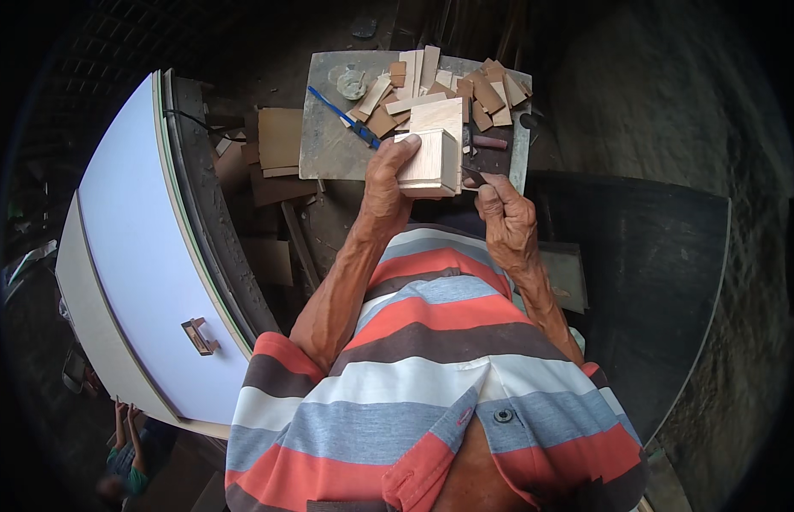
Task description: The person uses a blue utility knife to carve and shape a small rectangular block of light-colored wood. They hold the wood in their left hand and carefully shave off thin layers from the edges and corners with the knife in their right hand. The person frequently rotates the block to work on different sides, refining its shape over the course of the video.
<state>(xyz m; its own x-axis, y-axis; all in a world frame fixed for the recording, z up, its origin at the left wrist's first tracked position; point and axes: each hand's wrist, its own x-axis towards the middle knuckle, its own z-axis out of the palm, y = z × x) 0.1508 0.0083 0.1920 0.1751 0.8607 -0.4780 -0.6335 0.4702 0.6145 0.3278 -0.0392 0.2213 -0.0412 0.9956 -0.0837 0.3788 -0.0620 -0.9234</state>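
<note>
My left hand (387, 179) grips a small pale wooden box (424, 158), with the thumb across its top. A longer thin wooden board (435, 113) sticks out behind the box; I cannot tell if they are joined. Close to the box's right side, my right hand (506, 220) is closed around a small dark blade (474, 177), whose tip points at the box. Whether the blade touches the wood I cannot tell. A hammer with a reddish handle (489, 142) lies just beyond my right hand. A blue tool (356, 128) lies beside my left hand.
Several wood strips (491, 94) lie piled on the worktable (329, 158), near a whitish lump (352, 84). At left a large white panel (149, 230) bears a small wooden piece (199, 336). A dark board (645, 264) stands right. Another person's hands (126, 414) touch the panel's edge.
</note>
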